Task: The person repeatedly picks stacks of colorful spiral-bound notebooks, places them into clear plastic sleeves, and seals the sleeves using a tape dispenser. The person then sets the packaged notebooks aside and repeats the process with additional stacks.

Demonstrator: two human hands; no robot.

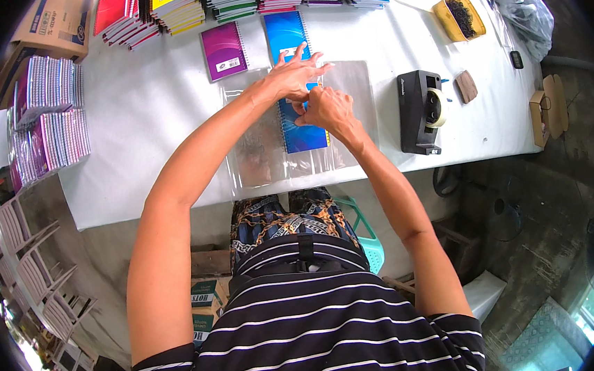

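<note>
A blue spiral notebook (306, 137) lies on clear plastic sheets (256, 157) at the table's near edge. Over its upper part, my left hand (294, 75) reaches across with fingers spread, partly covering a second blue notebook (285, 29) behind it. My right hand (331, 110) is closed, its fingers bent down against the near notebook's right side. What those fingertips pinch is hidden under the hand. Left of the second blue notebook lies a purple notebook (224, 50) with a white label.
Stacks of red (116, 11), yellow (175, 10) and other coloured notebooks line the far edge. Wrapped notebook bundles (63, 141) stand at left. A black tape dispenser (417, 113), a wooden block (466, 86) and a yellow tub (459, 19) of dark bits are on the right.
</note>
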